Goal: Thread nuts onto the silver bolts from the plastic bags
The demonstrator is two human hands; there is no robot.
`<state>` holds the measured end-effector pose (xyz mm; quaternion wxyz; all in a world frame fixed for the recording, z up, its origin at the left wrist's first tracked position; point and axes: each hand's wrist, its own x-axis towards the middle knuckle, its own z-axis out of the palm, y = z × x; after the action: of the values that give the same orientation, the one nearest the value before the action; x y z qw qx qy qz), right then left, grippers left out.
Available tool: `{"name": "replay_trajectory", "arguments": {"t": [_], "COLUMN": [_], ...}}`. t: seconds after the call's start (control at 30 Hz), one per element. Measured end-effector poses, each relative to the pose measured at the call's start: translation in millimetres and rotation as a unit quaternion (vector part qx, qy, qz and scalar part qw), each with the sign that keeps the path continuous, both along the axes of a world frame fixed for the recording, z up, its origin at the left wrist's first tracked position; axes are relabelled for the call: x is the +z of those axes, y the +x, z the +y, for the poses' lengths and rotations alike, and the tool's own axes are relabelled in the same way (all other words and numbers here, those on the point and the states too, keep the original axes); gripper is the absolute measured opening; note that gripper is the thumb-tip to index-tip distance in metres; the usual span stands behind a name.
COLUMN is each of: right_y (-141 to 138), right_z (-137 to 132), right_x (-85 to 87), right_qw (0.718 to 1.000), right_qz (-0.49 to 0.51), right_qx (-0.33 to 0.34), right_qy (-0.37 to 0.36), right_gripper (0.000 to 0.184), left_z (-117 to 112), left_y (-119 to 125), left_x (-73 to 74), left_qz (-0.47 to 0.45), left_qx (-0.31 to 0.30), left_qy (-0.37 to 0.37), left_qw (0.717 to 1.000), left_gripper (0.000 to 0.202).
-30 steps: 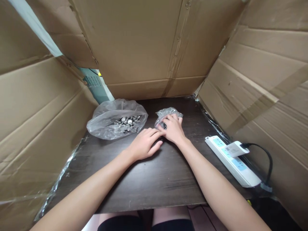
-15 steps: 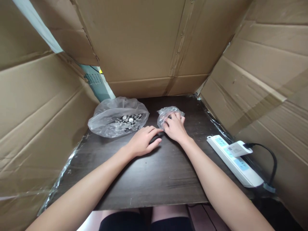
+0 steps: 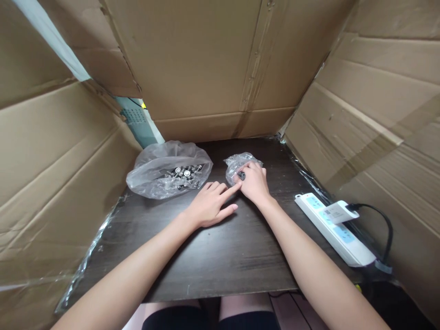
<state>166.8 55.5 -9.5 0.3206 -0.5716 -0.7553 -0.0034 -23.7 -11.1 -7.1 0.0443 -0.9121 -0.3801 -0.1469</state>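
Note:
My right hand [image 3: 253, 182] reaches into the mouth of a small clear plastic bag [image 3: 237, 161], its fingers curled together. Close to its thumb and fingertips shows a small dark piece [image 3: 241, 175], too small to name; whether the fingers grip it is hard to see. My left hand [image 3: 213, 203] rests low over the table with fingers spread and nothing in it. Its index finger points at the small bag's near edge, by the right thumb. Left of both hands lies a larger clear plastic bag [image 3: 151, 176], open, with several metal bolts [image 3: 187, 173] inside.
A white power strip [image 3: 337, 233] lies on the right of the dark wooden table [image 3: 213, 261], with a white plug adapter [image 3: 340, 212] and black cable [image 3: 390, 229]. Cardboard walls [image 3: 213, 68] enclose the table at the back and both sides.
My left hand has shifted right and slightly nearer me, its index finger coming up to the small bag. My right hand stays at that bag, where the dark piece now shows more plainly.

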Motion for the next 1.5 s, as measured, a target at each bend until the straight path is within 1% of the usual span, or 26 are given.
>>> {"name": "replay_trajectory", "arguments": {"t": [0.1,0.2,0.4,0.53,0.73,0.8,0.93,1.0,1.13,1.23,1.3,1.4,1.5], "right_y": [-3,-3,-3,-5,-3,-2,-2,-3,-6,-3,0,4,1], "right_z": [-1,-1,0,0,-3,-3,-3,-4,-5,-2,1,2,-6], "right_x": [0.5,-0.2,-2.3,-0.1,8.9,11.2,11.3,9.2,3.8,0.0,-2.1,-2.6,2.9], "right_qw": [1.0,0.999,1.0,0.999,0.996,0.995,0.995,0.996,0.995,0.994,0.993,0.982,0.963], "right_qz": [-0.01,-0.029,-0.025,-0.016,-0.062,-0.077,-0.074,-0.075,-0.09,-0.072,-0.029,0.067,0.144], "right_qx": [-0.016,-0.011,0.016,0.027,0.048,0.047,0.038,0.032,0.026,0.06,0.091,0.121,0.142], "right_qy": [-0.01,-0.012,-0.006,-0.021,-0.037,-0.047,-0.058,-0.043,0.018,0.049,0.075,0.132,0.178], "right_gripper": [0.02,0.024,0.022,0.019,0.028,0.028,0.025,0.024,0.024,0.025,0.024,0.021,0.021], "left_z": [1,1,0,-1,-1,0,0,-1,-1,-2,-2,-6,-12], "left_y": [5,6,3,1,0,-1,0,0,-2,-5,-9,-15,-18], "left_x": [-1.1,-3.0,-3.6,-2.7,-2.9,-3.0,-2.9,-3.0,-3.3,-2.1,-0.2,3.6,6.1], "left_qz": [0.016,0.014,-0.023,-0.036,-0.052,-0.054,-0.056,-0.062,-0.074,-0.089,-0.119,-0.196,-0.253], "left_qx": [0.066,0.098,0.083,0.067,0.062,0.058,0.056,0.058,0.061,0.052,0.036,0.009,0.016], "left_qy": [0.012,0.016,-0.003,-0.01,-0.017,-0.018,-0.025,-0.028,-0.032,-0.04,-0.047,-0.054,-0.066], "left_qw": [0.998,0.995,0.996,0.997,0.997,0.997,0.997,0.996,0.995,0.994,0.991,0.979,0.965], "left_gripper": [0.064,0.061,0.057,0.056,0.054,0.055,0.055,0.054,0.053,0.052,0.05,0.044,0.029]}}
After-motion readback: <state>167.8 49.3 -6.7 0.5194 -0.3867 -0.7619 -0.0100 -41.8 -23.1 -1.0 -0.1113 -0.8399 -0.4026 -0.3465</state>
